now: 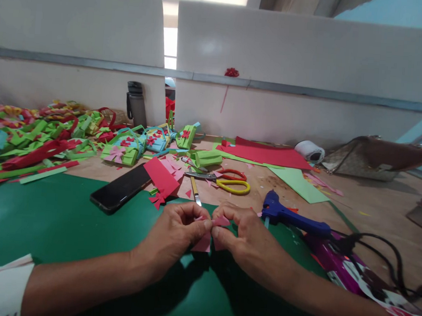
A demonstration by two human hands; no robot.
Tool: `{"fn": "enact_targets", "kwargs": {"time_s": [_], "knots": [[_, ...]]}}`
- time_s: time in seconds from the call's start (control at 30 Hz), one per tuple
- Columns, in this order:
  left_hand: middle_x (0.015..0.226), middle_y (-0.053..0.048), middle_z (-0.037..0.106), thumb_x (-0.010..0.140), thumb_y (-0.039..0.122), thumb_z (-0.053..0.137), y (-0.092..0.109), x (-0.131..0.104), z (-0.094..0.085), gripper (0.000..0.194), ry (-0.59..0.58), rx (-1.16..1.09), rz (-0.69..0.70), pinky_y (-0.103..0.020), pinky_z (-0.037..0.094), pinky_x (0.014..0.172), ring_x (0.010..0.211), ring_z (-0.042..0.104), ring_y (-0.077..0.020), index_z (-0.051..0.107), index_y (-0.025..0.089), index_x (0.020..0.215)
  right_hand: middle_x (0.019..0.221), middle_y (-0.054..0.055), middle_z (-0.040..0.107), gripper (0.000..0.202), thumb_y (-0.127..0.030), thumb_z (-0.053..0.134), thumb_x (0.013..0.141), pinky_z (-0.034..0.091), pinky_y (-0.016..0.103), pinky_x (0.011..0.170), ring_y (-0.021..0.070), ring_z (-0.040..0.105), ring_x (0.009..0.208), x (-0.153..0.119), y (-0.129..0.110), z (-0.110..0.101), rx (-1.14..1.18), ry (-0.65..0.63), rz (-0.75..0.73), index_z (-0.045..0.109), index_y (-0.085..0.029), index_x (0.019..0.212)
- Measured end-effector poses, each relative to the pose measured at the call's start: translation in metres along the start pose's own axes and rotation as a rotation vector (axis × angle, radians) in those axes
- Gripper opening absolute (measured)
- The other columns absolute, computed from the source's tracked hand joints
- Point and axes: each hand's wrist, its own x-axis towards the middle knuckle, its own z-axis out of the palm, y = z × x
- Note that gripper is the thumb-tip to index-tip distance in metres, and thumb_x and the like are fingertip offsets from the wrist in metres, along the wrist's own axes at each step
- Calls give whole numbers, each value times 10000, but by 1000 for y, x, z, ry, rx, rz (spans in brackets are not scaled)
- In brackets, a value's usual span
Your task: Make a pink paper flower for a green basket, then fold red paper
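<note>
Pink paper (202, 244) is pinched between the fingers of both my hands, just above the green mat (66, 215). My left hand (179, 230) grips it from the left, thumb against fingertips. From the other side my right hand (243, 235) holds its right part, thumb and forefinger closed. The fingertips of the two hands nearly meet. Behind them lie a knife with a yellow handle (194, 185), scissors with red and yellow handles (234, 182) and a red paper piece (162, 176). A black phone (122, 188) rests to the left.
A blue glue gun (293, 216) lies right of my hands, near a purple box (348, 268) and black cables. Green and red paper strips (42, 141) pile up at left. A bottle (136, 105), red sheets (269, 153) and a handbag (373, 157) are at the back.
</note>
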Motion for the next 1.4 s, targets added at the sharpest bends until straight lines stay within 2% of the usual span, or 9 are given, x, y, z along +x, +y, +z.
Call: {"fn": "enact_targets", "kwargs": {"time_s": [0.73,1.07,1.27,1.4], "knots": [[603,30,502,703,364,667,-7,0,2,250,30,32,35,-200,343,512,541,426,-80,556,141,684,696,4,579,177,-108,502,788,393,262,636,138,541,674,4,7,8,58,-7,15,517,-180,627],[570,39,484,707,368,654,-7,2,1,256,17,42,45,-200,327,501,521,412,-78,532,148,663,687,-4,564,178,-118,517,775,365,253,595,131,522,660,4,9,9,55,2,19,500,-182,610],[581,18,524,730,383,643,-8,5,-2,259,46,107,27,-204,316,495,526,422,-86,574,134,712,667,-16,576,166,-168,479,821,366,243,586,123,520,639,4,9,7,105,-19,58,546,-180,670],[641,4,544,711,379,675,-8,5,-3,272,41,89,30,-206,334,522,563,431,-89,602,119,734,633,-29,538,182,-159,469,833,342,243,577,115,483,617,5,9,5,36,10,25,521,-179,660]]}}
